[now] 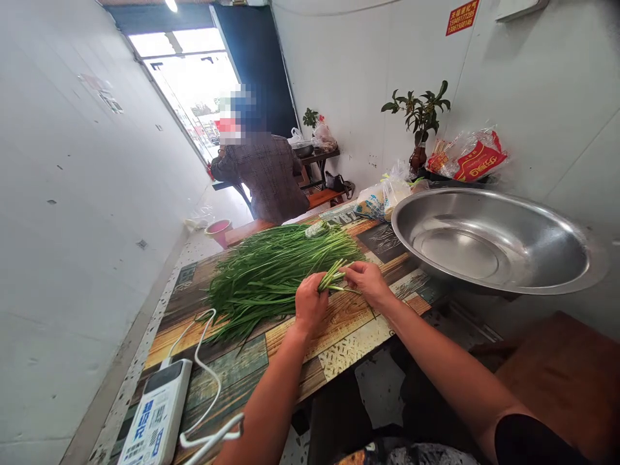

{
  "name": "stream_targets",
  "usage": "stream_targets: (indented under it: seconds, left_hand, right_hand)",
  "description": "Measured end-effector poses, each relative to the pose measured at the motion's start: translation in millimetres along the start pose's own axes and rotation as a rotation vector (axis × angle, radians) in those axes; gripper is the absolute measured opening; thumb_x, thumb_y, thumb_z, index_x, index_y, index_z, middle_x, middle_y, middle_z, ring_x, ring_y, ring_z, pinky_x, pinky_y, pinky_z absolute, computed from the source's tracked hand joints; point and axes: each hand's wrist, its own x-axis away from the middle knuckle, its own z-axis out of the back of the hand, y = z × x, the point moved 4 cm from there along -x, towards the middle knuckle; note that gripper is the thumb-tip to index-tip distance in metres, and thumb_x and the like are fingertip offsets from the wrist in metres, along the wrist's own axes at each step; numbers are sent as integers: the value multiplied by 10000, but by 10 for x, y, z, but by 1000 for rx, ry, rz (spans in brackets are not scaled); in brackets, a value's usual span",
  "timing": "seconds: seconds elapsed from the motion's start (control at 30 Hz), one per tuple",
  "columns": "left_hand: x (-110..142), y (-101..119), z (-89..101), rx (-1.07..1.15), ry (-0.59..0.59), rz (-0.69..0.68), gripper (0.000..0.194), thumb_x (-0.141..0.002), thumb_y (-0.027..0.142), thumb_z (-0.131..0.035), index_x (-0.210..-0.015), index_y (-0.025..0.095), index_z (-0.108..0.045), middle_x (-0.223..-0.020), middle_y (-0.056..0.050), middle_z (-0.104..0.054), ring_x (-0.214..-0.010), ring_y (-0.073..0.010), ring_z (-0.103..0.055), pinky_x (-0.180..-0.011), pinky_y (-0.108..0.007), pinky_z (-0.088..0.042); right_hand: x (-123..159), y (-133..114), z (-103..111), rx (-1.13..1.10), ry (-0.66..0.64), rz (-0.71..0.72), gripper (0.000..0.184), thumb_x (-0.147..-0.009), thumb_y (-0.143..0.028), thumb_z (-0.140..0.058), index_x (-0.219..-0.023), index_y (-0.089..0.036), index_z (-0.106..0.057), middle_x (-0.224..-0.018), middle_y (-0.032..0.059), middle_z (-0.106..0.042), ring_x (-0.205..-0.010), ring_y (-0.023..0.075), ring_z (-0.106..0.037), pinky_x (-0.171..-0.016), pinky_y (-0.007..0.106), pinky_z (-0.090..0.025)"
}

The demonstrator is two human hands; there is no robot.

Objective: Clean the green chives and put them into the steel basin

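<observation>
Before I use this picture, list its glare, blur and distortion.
Head view: doorway blown out by daylight; steel basin catching bright reflections and looking stretched sideways; brown surface at lower right soft and dim; pixelation over the head of the person ahead; left hand, right hand and green stalks fairly sharp.

Two bare hands show, one left hand (pixel 311 303) and one right hand (pixel 371 283), with one small bunch of stalks (pixel 332 276) between them; one large heap of long greens (pixel 281 265), its blades too tangled to count; one steel basin (pixel 465 255); one power bank (pixel 155 413); two tables, one near table (pixel 247 371) and one far table (pixel 324 155); two plants, one larger plant (pixel 423 113) and one smaller plant (pixel 310 117); one bucket (pixel 219 226); one red wall sign (pixel 462 17); one other person (pixel 264 171); the plastic bags (pixel 378 200) overlap too much to count.
</observation>
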Motion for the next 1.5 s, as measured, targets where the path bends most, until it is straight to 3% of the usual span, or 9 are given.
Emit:
stream_targets:
  seconds: [0.27, 0.73, 1.0, 1.07, 1.13, 1.2, 1.3, 1.4, 1.5]
  left_hand:
    - [-1, 4, -4, 10, -19, 41, 215, -753, 71, -542, -896, 180, -660, -881, -42, -710, -830, -185, -633, -778, -292, -475]
    - [-54, 15, 56, 106, -41, 74, 220, -862, 258, -519, -704, 170, -643, -657, -7, -640, -633, -129, -570, -622, -232, -411]
    - [-51, -2, 54, 127, -34, 108, 254, -869, 308, -527, -700, 166, -652, -641, 0, -632, -607, -119, -550, -603, -228, -397]
    - [-52, 1, 59, 124, -13, 109, 228, -867, 301, -532, -735, 169, -662, -681, -10, -655, -651, -130, -582, -643, -236, -425]
    - [-53, 5, 72, 119, 17, 105, 207, -872, 298, -527, -794, 172, -672, -730, -24, -674, -702, -144, -608, -685, -248, -448]
    - [-56, 6, 94, 124, 58, 100, 204, -881, 298, -516, -865, 174, -677, -786, -38, -688, -750, -155, -622, -717, -261, -462]
    - [-62, -2, 124, 156, 113, 95, 196, -884, 303, -527, -940, 180, -670, -856, -43, -694, -799, -159, -629, -750, -269, -471]
    - [-62, -12, 137, 166, 140, 92, 183, -867, 305, -566, -968, 183, -659, -907, -45, -692, -852, -163, -629, -787, -272, -469]
    - [-53, -7, 142, 149, 148, 83, 172, -869, 283, -559, -976, 182, -649, -910, -46, -683, -852, -162, -621, -786, -275, -466]
  right_hand:
    - [27, -12, -20, -15, -8, -19, 315, -581, -438, -749, -574, -158, -606, -511, -35, -557, -441, 65, -444, -432, 215, -324]
    - [66, -86, -29, 150, -71, 154, 232, -674, -404, -638, -627, -177, -618, -546, -37, -527, -496, 85, -451, -486, 225, -357]
    - [-164, -103, 407, 2, 293, 70, 305, -665, -485, -610, -628, -196, -516, -525, -45, -462, -437, 82, -365, -436, 238, -296]
    - [-175, -141, 532, 186, 315, 58, 330, -763, -487, -493, -591, -207, -459, -504, -44, -399, -438, 95, -340, -445, 253, -286]
    - [-136, -186, 582, 569, 271, 109, 300, -816, -400, -437, -604, -195, -492, -551, -11, -436, -503, 124, -404, -510, 274, -334]
    - [-47, -224, 532, 975, 198, 249, 151, -770, -259, -499, -780, -157, -609, -769, 63, -567, -695, 176, -515, -644, 296, -393]
    - [111, -231, 351, 1307, 112, 454, 372, -702, -129, -539, -1063, -148, -627, -1089, 132, -572, -954, 229, -525, -804, 315, -399]
    - [172, -167, 179, 1421, -14, 427, 185, -798, -173, -497, -818, -159, -681, -865, 107, -627, -856, 217, -544, -783, 317, -397]
    - [169, -149, 113, 1491, -4, 388, 289, -849, -337, -520, -664, -162, -656, -763, 109, -627, -805, 230, -552, -744, 337, -393]
